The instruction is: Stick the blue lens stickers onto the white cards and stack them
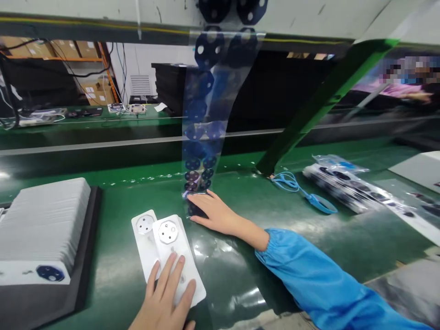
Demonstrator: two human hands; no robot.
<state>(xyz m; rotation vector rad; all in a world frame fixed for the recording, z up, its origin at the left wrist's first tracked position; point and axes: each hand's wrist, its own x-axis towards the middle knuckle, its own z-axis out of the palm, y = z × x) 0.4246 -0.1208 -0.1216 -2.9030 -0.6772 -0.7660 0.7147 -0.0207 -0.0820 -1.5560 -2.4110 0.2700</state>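
From my remote feed: the left hand [163, 298] lies open, fingers spread, on the nearer of two white plates [178, 256], which overlaps the other plate [144, 240]. Each shows one round socket face, and both long axes run roughly from 11 to 5 o'clock. The right hand [215, 213], in a blue sleeve [319, 279], rests at 12 o'clock from the plates on the foot of one clear strip [202, 146] of dark discs, which rises toward 12 o'clock. Whether that grip is clamped on it, I cannot tell. The right hand is nearer the strip, the left nearer the plates. Also on the green bench [113, 275]: one blue wrist strap [299, 188] at 2 o'clock, one bundle of disc strips [350, 188] beyond it, and one stack of white boxes [44, 224] at 9 o'clock.
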